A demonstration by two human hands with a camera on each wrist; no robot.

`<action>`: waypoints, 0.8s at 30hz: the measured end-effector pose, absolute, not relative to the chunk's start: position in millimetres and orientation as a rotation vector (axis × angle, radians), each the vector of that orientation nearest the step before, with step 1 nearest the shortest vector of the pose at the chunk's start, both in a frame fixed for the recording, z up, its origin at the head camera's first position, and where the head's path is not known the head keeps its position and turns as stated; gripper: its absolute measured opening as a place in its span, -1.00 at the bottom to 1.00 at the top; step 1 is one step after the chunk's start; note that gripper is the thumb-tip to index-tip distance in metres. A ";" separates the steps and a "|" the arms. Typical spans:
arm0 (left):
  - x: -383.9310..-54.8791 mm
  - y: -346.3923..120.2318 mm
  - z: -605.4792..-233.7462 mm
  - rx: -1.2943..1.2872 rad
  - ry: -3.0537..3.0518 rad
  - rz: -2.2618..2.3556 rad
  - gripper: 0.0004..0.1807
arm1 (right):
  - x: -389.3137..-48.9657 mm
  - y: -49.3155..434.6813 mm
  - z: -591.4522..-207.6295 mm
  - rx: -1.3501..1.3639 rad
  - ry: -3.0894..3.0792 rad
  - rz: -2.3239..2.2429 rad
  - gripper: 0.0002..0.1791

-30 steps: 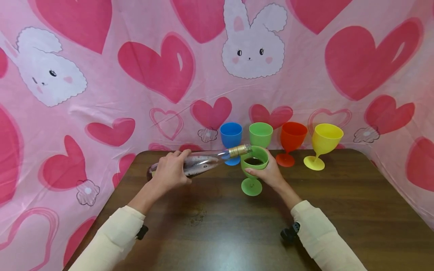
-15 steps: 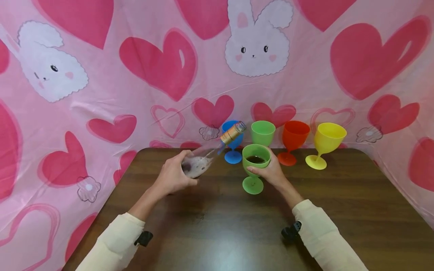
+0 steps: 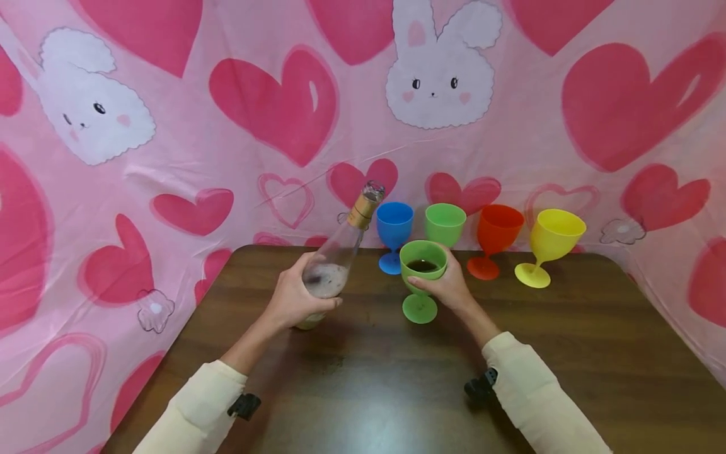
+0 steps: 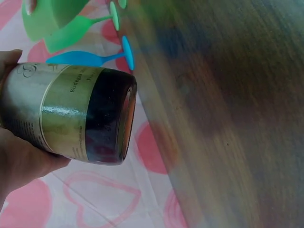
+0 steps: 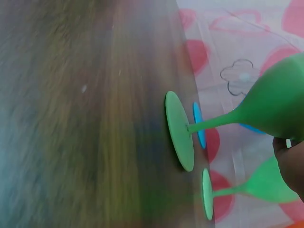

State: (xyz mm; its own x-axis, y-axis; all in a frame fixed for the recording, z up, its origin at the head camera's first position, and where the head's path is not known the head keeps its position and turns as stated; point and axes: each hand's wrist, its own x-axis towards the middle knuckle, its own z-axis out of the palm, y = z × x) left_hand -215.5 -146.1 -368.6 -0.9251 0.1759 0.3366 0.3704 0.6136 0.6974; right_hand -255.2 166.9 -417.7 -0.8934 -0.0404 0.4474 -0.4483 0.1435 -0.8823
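My left hand point(image 3: 300, 293) grips a clear glass wine bottle point(image 3: 328, 274) round its body. The bottle leans to the right with its gold-banded neck up, and its open mouth stands above the blue goblet in the head view. Its labelled lower part and dark base point(image 4: 111, 116) show in the left wrist view. My right hand point(image 3: 445, 284) holds a green goblet point(image 3: 416, 285) by the bowl, fingers behind it and thumb at the front. Dark liquid point(image 3: 423, 266) lies in the bowl. The goblet's foot point(image 5: 179, 130) is close over the table in the right wrist view.
Behind the held goblet stand a blue goblet point(image 3: 394, 230), a second green goblet point(image 3: 445, 222), a red goblet point(image 3: 498, 233) and a yellow goblet point(image 3: 553, 236), in a row along the back edge of the wooden table point(image 3: 386, 378). A pink heart-patterned cloth point(image 3: 249, 145) hangs behind.
My left hand has tipped the bottle from nearly level to steeply upright. Its mouth has moved up and left, away from the green goblet. The right hand keeps the goblet in about the same place.
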 end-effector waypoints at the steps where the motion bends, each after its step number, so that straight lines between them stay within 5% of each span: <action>1: -215.5 -146.4 -368.8 -0.450 -2.598 -1.215 -0.14 | -256.4 163.6 -417.2 0.477 -2.108 1.807 -0.17; 24: -208.0 -145.5 -367.8 -0.523 -2.562 -1.292 -0.17 | -307.1 71.0 -408.6 0.527 -2.170 1.896 -0.14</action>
